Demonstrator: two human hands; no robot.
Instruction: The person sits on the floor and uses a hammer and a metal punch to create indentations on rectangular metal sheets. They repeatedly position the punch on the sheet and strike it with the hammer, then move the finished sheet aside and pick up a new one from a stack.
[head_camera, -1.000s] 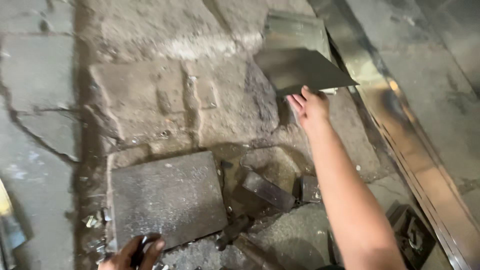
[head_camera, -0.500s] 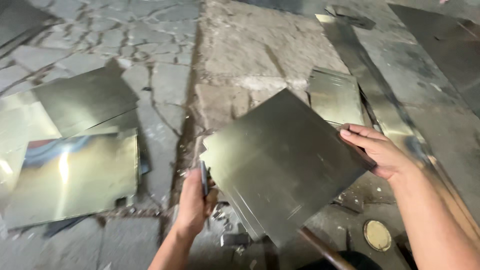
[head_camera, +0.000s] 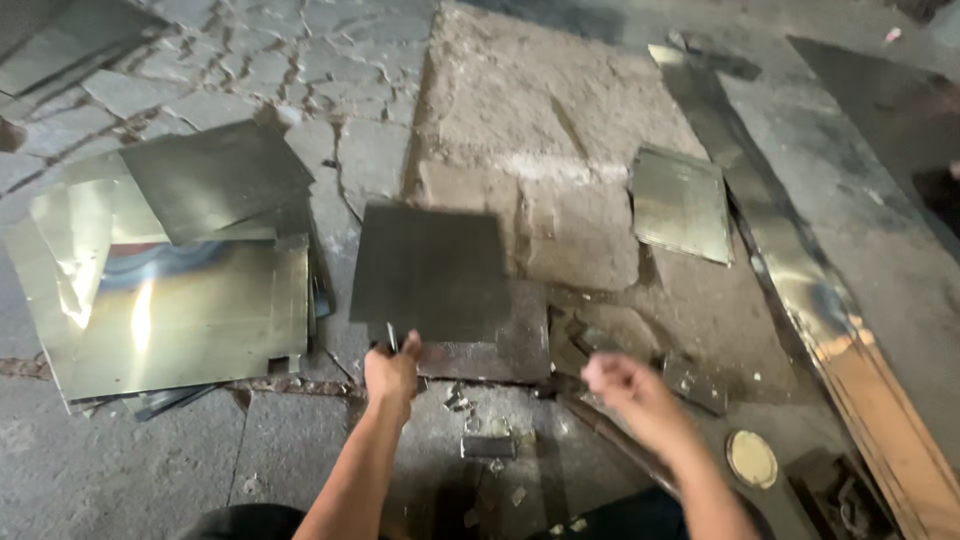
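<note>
While the left hand (head_camera: 392, 372) gripped a dark sheet (head_camera: 430, 270) by its near edge, fingers closed tight on it, the sheet stood lifted, tilted over the floor (head_camera: 520, 90) approx. centre of view. Sheet roughly square, dull grey, little shine. Something thin stuck up from the fist beside the sheet edge; couldn't tell what. Right hand (head_camera: 625, 385) hung free just right of the sheet, not touching it, fingers loosely curled, blurred, holding nothing visible. Under the sheet's near edge lay a flat grey slab (head_camera: 510, 345) on the floor. Stack of shiny sheets (head_camera: 170, 300) lay to the left, w/ a darker one on top, well apart from the held sheet. Smaller sheet (head_camera: 680, 205) lay to the right on the stone. Long metal strip (head_camera: 800, 280) ran along the right side. Round lid (head_camera: 752, 458) near the right forearm. Small scraps (head_camera: 465, 400) scattered betw. the hands.
</note>
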